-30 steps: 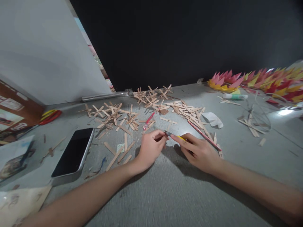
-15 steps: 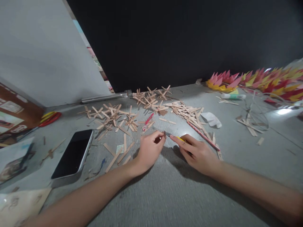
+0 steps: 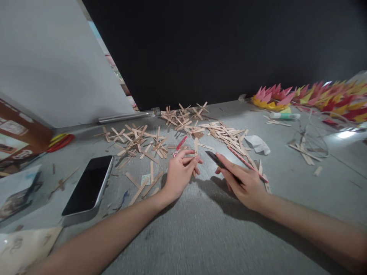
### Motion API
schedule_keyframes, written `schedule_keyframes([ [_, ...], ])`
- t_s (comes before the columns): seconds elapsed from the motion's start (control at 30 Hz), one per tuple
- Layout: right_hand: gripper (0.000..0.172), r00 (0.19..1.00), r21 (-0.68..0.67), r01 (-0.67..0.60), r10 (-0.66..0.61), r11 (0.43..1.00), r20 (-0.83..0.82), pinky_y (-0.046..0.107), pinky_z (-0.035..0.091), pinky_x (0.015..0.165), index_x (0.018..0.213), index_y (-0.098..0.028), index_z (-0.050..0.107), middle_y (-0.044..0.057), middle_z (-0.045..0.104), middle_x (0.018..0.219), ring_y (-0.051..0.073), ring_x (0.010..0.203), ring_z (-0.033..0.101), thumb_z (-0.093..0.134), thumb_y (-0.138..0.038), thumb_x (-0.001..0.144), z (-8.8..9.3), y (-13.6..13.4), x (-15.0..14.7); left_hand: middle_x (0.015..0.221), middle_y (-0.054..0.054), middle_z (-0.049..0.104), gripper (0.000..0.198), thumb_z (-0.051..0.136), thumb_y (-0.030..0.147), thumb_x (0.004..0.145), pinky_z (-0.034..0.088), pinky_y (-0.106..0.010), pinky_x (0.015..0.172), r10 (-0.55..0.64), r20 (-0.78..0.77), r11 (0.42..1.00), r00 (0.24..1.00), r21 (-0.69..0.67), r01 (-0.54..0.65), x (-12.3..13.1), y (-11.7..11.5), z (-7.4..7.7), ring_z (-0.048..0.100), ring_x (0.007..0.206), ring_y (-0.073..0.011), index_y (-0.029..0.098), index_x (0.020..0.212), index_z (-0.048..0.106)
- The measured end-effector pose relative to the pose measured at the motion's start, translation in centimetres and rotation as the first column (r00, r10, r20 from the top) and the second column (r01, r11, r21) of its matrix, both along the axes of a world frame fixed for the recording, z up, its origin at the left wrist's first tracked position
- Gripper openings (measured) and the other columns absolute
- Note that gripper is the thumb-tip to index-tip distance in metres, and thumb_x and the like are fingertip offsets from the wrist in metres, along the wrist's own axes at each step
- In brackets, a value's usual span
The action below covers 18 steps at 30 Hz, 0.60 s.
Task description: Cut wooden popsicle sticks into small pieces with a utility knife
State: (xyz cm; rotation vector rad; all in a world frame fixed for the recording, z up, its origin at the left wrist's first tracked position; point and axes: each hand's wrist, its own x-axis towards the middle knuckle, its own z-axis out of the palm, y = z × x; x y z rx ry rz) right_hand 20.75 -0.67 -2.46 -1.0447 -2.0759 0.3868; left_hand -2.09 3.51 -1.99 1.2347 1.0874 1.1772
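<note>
My left hand (image 3: 181, 172) pinches a short wooden craft stick (image 3: 196, 146), which stands nearly upright from the fingertips. A box cutter (image 3: 215, 159) lies in the grip of my right hand (image 3: 242, 183), its dark blade end pointing up and left toward the stick, with a gap between them. Beyond the left hand a red pen-like tool (image 3: 181, 143) rests on the table. Loose craft sticks (image 3: 225, 133) are piled past the right hand, and a red striped stick (image 3: 243, 160) runs just behind its knuckles.
Crossed stick pieces (image 3: 134, 139) cover the back left. A phone (image 3: 89, 186) lies at left, near red and yellow scissors (image 3: 60, 142). Pink and yellow paper crowns (image 3: 272, 98), a glue stick (image 3: 284, 116) and a crumpled tissue (image 3: 259, 145) are at right. A black panel (image 3: 218, 53) stands behind.
The stick in my left hand has turned upright and shows above the fingers. My right hand has turned the box cutter and drawn its blade away from the left fingertips.
</note>
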Motion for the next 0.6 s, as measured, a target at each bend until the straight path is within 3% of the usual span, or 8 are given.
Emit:
schedule_keyframes([
  [0.17, 0.056, 0.999, -0.040, -0.031, 0.032, 0.999, 0.016, 0.023, 0.062, 0.073, 0.164, -0.030, 0.043, 0.004, 0.079, 0.108, 0.012, 0.072, 0.073, 0.048, -0.019, 0.109, 0.3, -0.1, -0.4, 0.083, -0.006, 0.078, 0.034, 0.076, 0.045, 0.092, 0.048, -0.023, 0.051, -0.011, -0.001, 1.000, 1.000, 0.009, 0.011, 0.0, -0.2, 0.1, 0.063, 0.053, -0.0115, 0.017, 0.103, 0.061],
  [0.6, 0.053, 0.998, -0.069, -0.059, 0.060, 0.996, 0.002, 0.027, 0.059, 0.088, 0.163, -0.026, 0.044, 0.007, 0.077, 0.109, 0.015, 0.092, 0.073, 0.047, -0.022, 0.110, 0.6, -0.1, -1.1, 0.083, -0.005, 0.078, 0.030, 0.074, 0.043, 0.094, 0.049, -0.022, 0.052, -0.015, -0.038, 0.998, 0.999, 0.056, 0.017, 0.5, -0.8, 0.4, 0.064, 0.054, -0.0104, 0.017, 0.088, 0.061],
])
